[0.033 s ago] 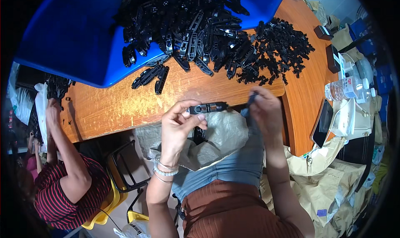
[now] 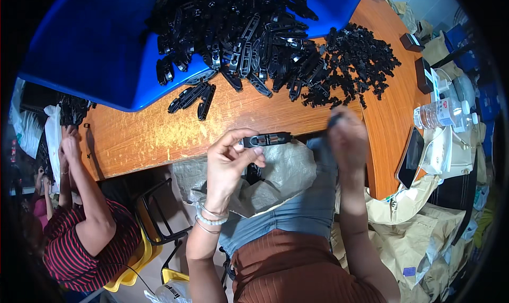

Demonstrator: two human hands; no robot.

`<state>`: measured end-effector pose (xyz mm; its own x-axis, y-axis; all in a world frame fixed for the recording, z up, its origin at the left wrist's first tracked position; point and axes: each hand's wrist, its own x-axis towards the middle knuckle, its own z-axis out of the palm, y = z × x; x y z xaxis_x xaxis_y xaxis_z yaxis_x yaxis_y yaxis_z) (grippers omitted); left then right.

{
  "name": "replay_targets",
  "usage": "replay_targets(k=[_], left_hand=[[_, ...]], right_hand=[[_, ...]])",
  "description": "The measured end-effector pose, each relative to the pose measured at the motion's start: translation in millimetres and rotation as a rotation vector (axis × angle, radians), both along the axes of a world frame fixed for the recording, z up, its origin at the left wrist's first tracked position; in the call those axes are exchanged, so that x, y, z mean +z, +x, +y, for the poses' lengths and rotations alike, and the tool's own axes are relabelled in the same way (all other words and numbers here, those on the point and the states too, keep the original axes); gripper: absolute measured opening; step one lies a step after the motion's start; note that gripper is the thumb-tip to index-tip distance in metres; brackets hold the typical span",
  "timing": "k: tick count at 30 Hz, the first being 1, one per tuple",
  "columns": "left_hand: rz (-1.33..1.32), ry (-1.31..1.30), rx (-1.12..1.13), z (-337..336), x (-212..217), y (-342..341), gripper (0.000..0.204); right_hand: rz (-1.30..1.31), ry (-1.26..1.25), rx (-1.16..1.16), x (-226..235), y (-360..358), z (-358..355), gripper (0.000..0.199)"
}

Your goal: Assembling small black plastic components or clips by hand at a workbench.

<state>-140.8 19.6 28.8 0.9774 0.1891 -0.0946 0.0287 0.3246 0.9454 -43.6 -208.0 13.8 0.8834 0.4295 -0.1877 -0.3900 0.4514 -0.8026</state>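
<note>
Between the thumb and fingers of my left hand (image 2: 228, 153) is a long, narrow black plastic part (image 2: 270, 139) with a shiny slotted middle. It lies roughly level above my lap, just off the table's front edge. My right hand (image 2: 347, 138), smeared by motion, is to its right near the table edge. A small dark piece (image 2: 336, 118) shows at its closed fingertips; its exact shape is blurred. Beyond that hand lies a heap of small black plastic pieces (image 2: 366, 62). Many similar long black parts (image 2: 246, 54) are piled at the mouth of a blue bin (image 2: 101, 54).
The wooden table (image 2: 143, 138) spans the front. A phone (image 2: 411, 157) and plastic bottles (image 2: 437, 113) are at its right edge. A pale woven sack (image 2: 286, 168) covers my lap. At left, a person in a striped top (image 2: 103, 244) works beside a yellow chair (image 2: 132, 266).
My right hand has moved a little to the right and up, away from the long part. My left hand still holds that part, turned very slightly.
</note>
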Motion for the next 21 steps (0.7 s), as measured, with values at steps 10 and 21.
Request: replay_targets(k=[10, 21], left_hand=[[-0.025, 0.122, -0.082, -18.8, 13.6, -9.8, 0.026], [0.033, 0.101, -0.069, -16.1, 14.9, -11.7, 0.021]], right_hand=[[-0.729, -0.418, -0.06, 30.0, -32.6, 38.8, 0.016], [-1.003, -0.619, -0.107, 23.3, -44.9, 48.7, 0.015]])
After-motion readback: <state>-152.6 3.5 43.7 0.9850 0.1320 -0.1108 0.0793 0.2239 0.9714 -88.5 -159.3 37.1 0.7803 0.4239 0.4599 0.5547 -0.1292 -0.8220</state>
